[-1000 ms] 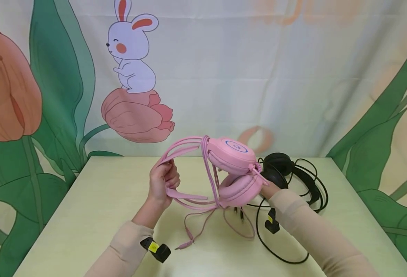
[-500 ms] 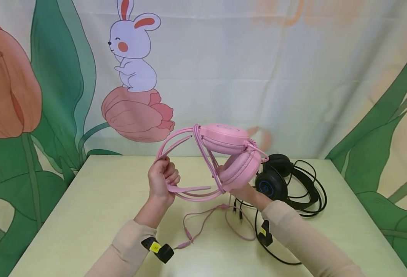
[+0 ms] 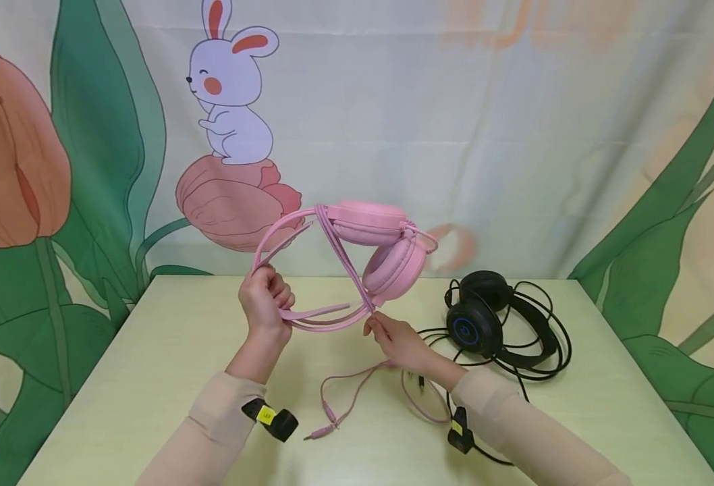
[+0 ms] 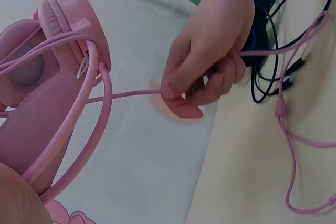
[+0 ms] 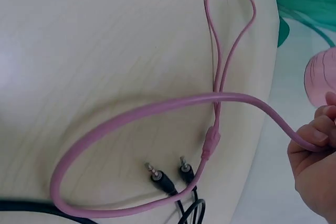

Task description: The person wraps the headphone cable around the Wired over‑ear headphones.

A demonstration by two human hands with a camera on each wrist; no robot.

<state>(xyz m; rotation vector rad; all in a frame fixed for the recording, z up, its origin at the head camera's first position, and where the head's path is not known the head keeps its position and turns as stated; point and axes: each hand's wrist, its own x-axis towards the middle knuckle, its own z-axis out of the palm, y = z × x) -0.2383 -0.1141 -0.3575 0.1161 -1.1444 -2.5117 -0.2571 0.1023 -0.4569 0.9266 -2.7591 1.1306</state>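
Note:
A pair of pink headphones is held up above the table, its two ear cups to the right and a few turns of pink cable wound around the frame. My left hand grips the headband at its left end. Just below the lower ear cup, my right hand pinches the cable between thumb and fingers. In the left wrist view the pink cable runs taut from the headphones into those fingers. Its loose part loops down onto the table in the right wrist view, past a splitter, toward the pink plugs.
Black headphones lie at the right of the table, their cord coiled around them. Two black plugs rest near the pink loop. Behind the table hangs a printed cloth with a rabbit and tulips.
The pink headphones have risen and shifted left with my left hand. My right hand has come out from behind the ear cups and down, and now pinches the cable below them.

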